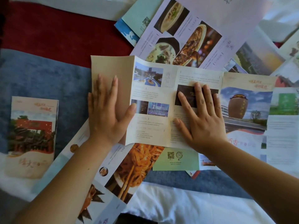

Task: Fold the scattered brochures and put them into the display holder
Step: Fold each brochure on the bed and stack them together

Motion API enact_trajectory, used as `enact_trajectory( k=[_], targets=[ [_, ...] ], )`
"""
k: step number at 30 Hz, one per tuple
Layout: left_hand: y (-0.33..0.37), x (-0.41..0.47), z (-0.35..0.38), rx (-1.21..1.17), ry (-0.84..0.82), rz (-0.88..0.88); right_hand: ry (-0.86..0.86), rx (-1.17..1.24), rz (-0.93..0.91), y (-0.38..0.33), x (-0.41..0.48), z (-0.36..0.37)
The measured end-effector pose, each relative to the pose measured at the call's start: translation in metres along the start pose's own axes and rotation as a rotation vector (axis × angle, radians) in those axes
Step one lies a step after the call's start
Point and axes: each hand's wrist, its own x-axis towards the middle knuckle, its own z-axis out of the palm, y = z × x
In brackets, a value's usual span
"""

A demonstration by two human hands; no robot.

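An unfolded brochure [150, 94] is pinned flat on a heap of other loose sheets, and all places below are given from it. The left hand [105, 113] is laid on its plain tan end panel with fingers straight and the thumb reaching across the first crease. The right hand [199, 117] is spread flat on the text panel further along. Nothing is gripped by either hand; the paper is only pressed down.

One folded brochure [32, 135] is seen well to its left on blue cloth [40, 81]. The display holder is not in view.

A skewed fold is the likeliest fault. The sheet rests on slippery printed paper, so it could slide once one hand is lifted to turn a panel. The noodle brochure [129, 167] under its near edge, or the food-photo sheet [178, 38] under its far edge, could be caught into the fold. A weak crease may also be expected if the cloth beneath is soft.
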Motion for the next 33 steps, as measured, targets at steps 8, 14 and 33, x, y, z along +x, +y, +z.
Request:
enact_trajectory(
  k=[8, 14, 33],
  targets=[
    [0.031, -0.003, 0.009, -0.073, -0.029, 0.019, 0.01, 0.026, -0.014, -0.019, 0.01, -0.001],
    [0.048, -0.007, 0.019, -0.051, -0.036, 0.0, 0.089, 0.233, -0.047, 0.004, 0.005, -0.01],
    [0.121, -0.02, 0.057, -0.135, -0.046, 0.06, 0.15, 0.15, 0.155, 0.064, -0.051, 0.004]
  ],
)
